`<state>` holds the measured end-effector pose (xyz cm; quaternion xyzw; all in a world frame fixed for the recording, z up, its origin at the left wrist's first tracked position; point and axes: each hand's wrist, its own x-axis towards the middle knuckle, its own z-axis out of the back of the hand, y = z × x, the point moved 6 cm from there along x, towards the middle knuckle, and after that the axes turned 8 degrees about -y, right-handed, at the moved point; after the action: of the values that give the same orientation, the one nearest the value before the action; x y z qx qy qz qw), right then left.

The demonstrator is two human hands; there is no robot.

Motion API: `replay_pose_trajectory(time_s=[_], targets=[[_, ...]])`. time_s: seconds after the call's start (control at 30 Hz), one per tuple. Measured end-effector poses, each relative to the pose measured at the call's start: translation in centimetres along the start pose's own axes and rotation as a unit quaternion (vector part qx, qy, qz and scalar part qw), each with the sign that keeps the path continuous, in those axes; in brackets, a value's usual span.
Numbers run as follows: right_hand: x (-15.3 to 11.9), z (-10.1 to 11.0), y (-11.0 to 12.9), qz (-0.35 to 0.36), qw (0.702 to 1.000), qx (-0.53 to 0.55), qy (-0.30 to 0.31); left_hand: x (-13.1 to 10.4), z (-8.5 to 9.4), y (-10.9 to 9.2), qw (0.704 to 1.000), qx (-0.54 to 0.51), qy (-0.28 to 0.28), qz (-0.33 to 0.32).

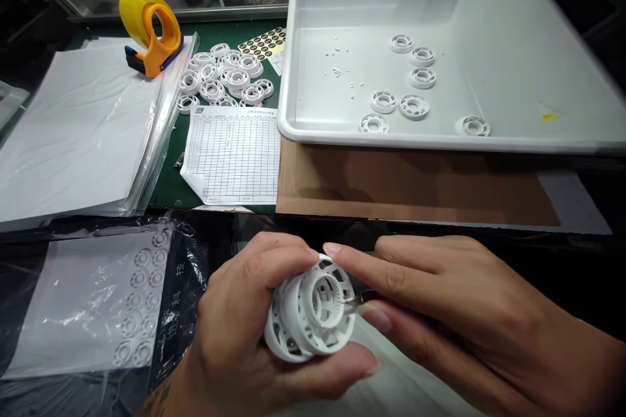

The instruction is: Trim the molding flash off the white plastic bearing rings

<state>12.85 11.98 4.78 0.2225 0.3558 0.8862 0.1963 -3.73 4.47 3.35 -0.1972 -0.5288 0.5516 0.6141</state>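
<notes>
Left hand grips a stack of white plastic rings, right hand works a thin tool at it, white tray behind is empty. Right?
Not quite. The head view shows the white tray holds several loose rings. The rest stands: left hand grips the stack of rings, right hand works a thin tool.

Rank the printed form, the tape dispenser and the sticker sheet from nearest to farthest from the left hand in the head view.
1. Printed form: just beyond the left hand, on the green mat.
2. Sticker sheet: farther back, beside the white tray's left wall.
3. Tape dispenser: far back on the left, on the stack of white sheets.

Sticker sheet and dispenser are fairly close in distance.
</notes>
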Motion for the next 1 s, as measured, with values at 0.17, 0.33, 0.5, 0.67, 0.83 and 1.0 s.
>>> replay_pose_trajectory(time_s=[0.17, 0.33, 0.5, 0.67, 0.83, 1.0], targets=[[-0.60, 0.07, -0.04, -0.003, 1.000, -0.005, -0.004, 0.17, 0.09, -0.34, 1.000, 0.007, -0.001, -0.008], [-0.89, -0.13, 0.16, -0.005, 1.000, -0.026, 0.005, 0.23, 0.18, -0.72, 0.998, 0.038, 0.003, -0.041], [-0.57, -0.47, 0.39, 0.006, 0.999, -0.042, 0.005, 0.07, 0.45, -0.53, 0.998, 0.024, -0.017, -0.047], [-0.33, -0.25, 0.35, -0.010, 0.999, -0.034, 0.003, -0.12, 0.37, -0.01, 0.999, -0.009, -0.034, -0.035], [-0.19, 0.00, 0.36, -0.026, 0.999, 0.012, 0.034, 0.07, 0.12, 0.25, 0.998, -0.036, -0.037, -0.023], [-0.14, 0.03, 0.33, -0.023, 0.999, -0.001, 0.027, 0.06, 0.16, 0.13, 0.999, -0.022, -0.042, -0.021]])
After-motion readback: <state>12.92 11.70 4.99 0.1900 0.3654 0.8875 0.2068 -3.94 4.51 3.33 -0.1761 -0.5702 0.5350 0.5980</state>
